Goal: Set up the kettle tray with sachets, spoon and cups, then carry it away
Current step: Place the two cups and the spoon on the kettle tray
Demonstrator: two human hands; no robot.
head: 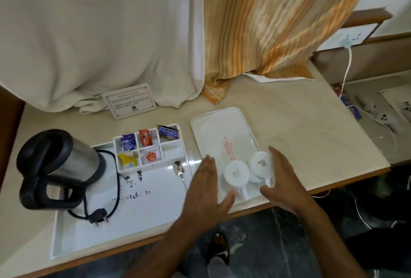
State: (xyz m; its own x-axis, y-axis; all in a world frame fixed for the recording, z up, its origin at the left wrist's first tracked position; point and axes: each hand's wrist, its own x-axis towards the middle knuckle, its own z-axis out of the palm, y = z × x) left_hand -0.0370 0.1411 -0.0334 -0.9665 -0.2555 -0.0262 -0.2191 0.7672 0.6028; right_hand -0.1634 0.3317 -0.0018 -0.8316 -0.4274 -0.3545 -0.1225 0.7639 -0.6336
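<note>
A white kettle tray (142, 217) lies on the counter with a steel and black kettle (57, 166) at its left. Its divided rack (169, 148) holds several sachets (146, 137). A spoon (179, 172) rests on the tray beside the rack. To the right, two white cups (236, 174) (261, 163) stand upside down on a smaller white tray (218, 131). My left hand (205, 191) hovers open just left of the cups. My right hand (282, 180) is open just right of them. Neither hand grips anything.
A printed card (130, 101) leans against the white curtain (100, 33) behind the rack. An orange striped curtain (278, 22) hangs at the back right. The kettle's cord and plug (99, 216) lie on the tray. Cables and sockets (387, 119) sit right of the counter edge.
</note>
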